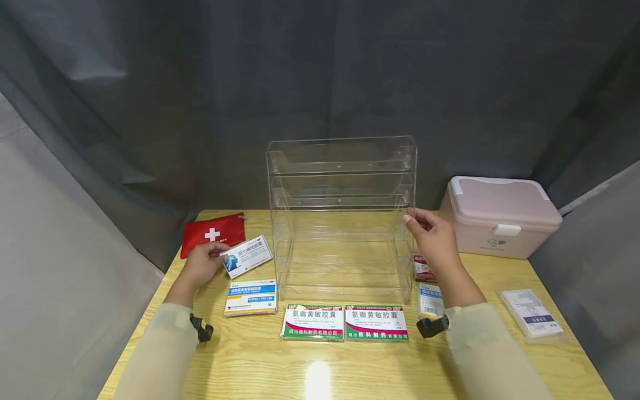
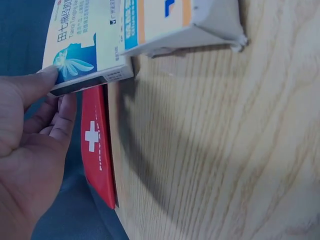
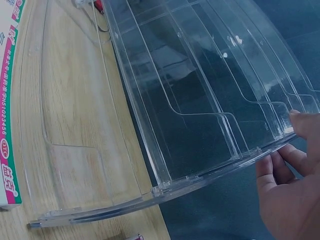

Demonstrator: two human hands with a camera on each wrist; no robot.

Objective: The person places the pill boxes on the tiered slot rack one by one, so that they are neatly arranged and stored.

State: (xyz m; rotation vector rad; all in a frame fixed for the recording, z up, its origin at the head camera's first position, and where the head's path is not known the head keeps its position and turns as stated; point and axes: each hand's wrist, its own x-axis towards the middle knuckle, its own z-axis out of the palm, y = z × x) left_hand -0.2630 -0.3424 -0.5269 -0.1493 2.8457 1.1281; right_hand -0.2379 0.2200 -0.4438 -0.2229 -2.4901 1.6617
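My left hand (image 1: 202,264) pinches one end of a white medicine box (image 1: 248,256) with a blue head picture, thumb on its printed face and fingers behind. In the left wrist view this box (image 2: 82,45) is tilted above the wooden table. A clear acrylic tiered rack (image 1: 345,279) stands upright at the centre, its shelves bare. My right hand (image 1: 434,239) grips the rack's right side edge. The right wrist view shows the thumb on one side of the clear panel (image 3: 210,172) and the fingers on the other.
A red first-aid pouch (image 1: 212,232) lies behind my left hand. Blue-white (image 1: 251,297) and green-white (image 1: 313,322) medicine boxes lie before the rack. A red box (image 1: 424,268) and another blue-white box (image 1: 430,300) sit right, near a pink lidded case (image 1: 502,216) and a plastic-wrapped pack (image 1: 532,313).
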